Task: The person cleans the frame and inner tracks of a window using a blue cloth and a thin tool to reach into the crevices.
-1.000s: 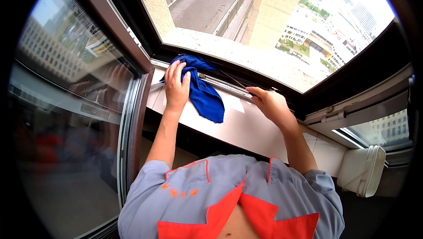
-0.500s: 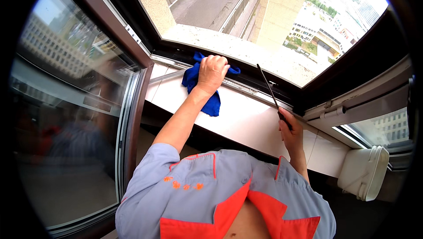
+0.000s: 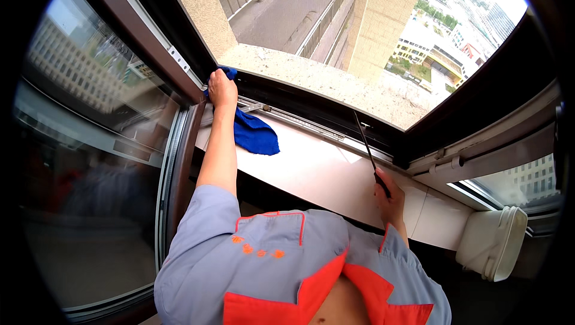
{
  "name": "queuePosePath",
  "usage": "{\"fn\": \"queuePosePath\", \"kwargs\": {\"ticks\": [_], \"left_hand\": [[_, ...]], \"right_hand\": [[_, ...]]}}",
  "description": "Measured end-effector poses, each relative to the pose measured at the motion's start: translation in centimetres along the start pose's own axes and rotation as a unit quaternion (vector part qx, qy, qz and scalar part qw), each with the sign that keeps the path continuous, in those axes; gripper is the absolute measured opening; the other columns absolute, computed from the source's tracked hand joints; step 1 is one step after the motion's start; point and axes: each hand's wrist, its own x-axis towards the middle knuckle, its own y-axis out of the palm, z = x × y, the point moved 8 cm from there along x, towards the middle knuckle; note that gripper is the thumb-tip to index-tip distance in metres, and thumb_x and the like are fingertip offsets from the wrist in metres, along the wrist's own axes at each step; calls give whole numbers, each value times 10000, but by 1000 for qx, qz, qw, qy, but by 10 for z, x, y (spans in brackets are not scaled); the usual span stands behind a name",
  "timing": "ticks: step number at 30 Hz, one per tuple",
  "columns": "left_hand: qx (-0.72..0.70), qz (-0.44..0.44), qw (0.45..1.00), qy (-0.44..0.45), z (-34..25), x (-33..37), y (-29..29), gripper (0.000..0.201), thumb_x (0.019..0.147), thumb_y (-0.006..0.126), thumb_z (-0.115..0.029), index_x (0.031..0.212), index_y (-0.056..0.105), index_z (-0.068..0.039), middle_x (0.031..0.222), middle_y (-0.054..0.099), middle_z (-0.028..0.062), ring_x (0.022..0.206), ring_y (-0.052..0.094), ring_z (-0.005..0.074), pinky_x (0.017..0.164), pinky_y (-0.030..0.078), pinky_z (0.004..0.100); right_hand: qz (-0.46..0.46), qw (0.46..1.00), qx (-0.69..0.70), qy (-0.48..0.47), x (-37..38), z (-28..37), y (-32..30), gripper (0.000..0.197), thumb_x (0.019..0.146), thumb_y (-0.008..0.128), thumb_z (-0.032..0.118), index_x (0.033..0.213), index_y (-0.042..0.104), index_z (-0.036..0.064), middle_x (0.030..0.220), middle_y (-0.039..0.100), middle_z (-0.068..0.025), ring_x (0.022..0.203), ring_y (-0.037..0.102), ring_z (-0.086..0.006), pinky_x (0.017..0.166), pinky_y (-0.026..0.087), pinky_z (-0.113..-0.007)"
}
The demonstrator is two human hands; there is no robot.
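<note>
At the left corner of the dark window frame (image 3: 311,101), my left hand (image 3: 222,90) is closed around a blue cloth (image 3: 256,134). Part of the cloth bunches above my fingers, and its loose end hangs over the white sill (image 3: 317,172). My right hand (image 3: 392,198) grips the black handle of what looks like a long screwdriver (image 3: 366,143). Its thin dark shaft points up and away, the tip near the frame's lower rail. Between my hands, a metal track (image 3: 302,126) runs along the frame's bottom, with a metal hinge arm (image 3: 254,108) at its left end.
An opened glass sash (image 3: 182,139) stands close on my left. To the right, another window section (image 3: 509,178) angles inward. A whitish plastic bucket (image 3: 485,244) is at the sill's right end. Beyond the mesh screen lie a stone ledge (image 3: 281,60) and buildings far below.
My left hand has moved left along the frame into the corner, taking the blue cloth with it. The metal hinge arm now shows. My right hand, holding the screwdriver, has shifted slightly toward me.
</note>
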Motion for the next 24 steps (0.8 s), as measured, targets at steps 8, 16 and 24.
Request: {"fn": "queuePosePath", "kwargs": {"ticks": [8, 16, 24], "left_hand": [[65, 120, 989, -52, 25, -2, 33, 592, 873, 464, -295, 1359, 358, 26, 1464, 302, 176, 1380, 231, 303, 1101, 199, 459], [62, 57, 993, -78, -2, -8, 19, 336, 859, 450, -128, 1094, 615, 47, 1369, 444, 143, 1326, 323, 315, 1059, 231, 512], [138, 39, 983, 118, -85, -56, -5, 175, 824, 527, -117, 824, 673, -19, 1023, 564, 79, 951, 543, 267, 822, 403, 433]], "right_hand": [[8, 999, -28, -15, -2, -13, 3, 355, 817, 618, -35, 1165, 615, 38, 1109, 655, -110, 986, 628, -172, 846, 478, -261], [2, 998, -3, -60, 0, -11, 1, 360, 820, 612, -27, 1174, 606, 36, 1127, 648, -108, 1006, 626, -185, 863, 476, -270], [1, 998, 57, -6, 1, -21, 2, 351, 842, 608, -17, 1189, 600, 38, 1097, 652, -78, 937, 607, -128, 807, 470, -238]]}}
